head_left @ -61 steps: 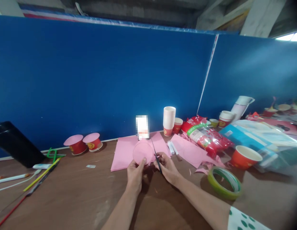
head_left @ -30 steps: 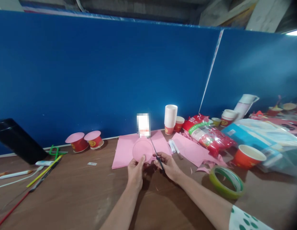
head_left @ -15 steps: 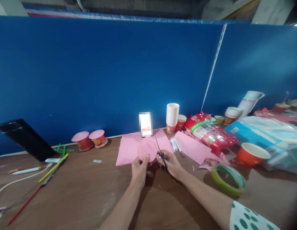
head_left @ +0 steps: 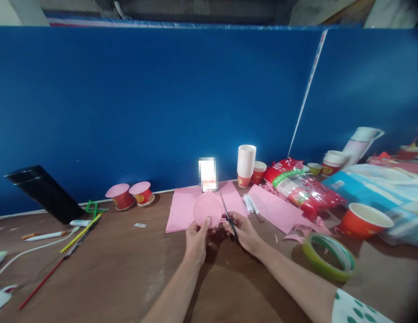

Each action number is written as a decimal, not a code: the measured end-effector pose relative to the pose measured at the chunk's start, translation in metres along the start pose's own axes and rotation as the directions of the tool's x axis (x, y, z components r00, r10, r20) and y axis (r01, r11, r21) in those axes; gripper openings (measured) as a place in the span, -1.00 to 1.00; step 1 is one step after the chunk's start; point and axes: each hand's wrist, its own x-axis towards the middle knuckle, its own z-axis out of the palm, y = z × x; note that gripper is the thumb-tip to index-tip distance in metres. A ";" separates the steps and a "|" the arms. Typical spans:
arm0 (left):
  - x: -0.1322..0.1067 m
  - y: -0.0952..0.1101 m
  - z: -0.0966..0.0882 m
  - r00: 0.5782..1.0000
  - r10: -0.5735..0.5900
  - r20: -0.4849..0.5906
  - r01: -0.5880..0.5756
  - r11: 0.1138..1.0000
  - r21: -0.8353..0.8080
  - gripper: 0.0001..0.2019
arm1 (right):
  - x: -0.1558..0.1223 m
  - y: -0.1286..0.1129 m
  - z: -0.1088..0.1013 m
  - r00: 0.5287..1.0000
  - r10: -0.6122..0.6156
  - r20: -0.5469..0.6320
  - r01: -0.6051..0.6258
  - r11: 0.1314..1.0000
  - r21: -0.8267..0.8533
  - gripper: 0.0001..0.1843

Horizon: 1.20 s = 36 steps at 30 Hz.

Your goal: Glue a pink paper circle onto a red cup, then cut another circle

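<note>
Between the thumb and fingers of my left hand is a round pink paper disc, held up facing me. My right hand grips a pair of scissors with dark handles, its blades pointing up and away just right of the disc. The blades look closed together, apart from the disc's edge. Behind the disc, pink paper sheets lie stacked on the brown table. My left fingertips are partly hidden behind the disc.
Two red cups with pink discs on top stand at the left, near a black bottle. Stacked white cups, a red plastic pack, an orange paper cup and a tape roll occupy the right. A blue partition rises behind.
The view has turned slightly left, so the table items sit further right. Both hands keep their hold on the disc and scissors, with little other movement.
</note>
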 end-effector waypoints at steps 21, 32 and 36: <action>0.005 -0.005 -0.005 1.000 0.009 -0.020 -0.008 0.999 0.045 -0.75 | -0.001 -0.002 0.001 0.999 0.031 0.017 -0.031 0.999 -0.019 -0.59; 0.002 -0.001 0.000 0.999 -0.003 -0.042 0.004 0.999 0.032 -0.71 | -0.002 -0.001 0.002 0.999 0.034 0.007 -0.034 0.999 -0.032 -0.61; 0.002 -0.001 0.000 0.999 -0.013 -0.031 0.014 0.999 0.033 -0.72 | -0.001 0.001 0.002 0.999 0.041 0.005 -0.040 0.998 -0.039 -0.61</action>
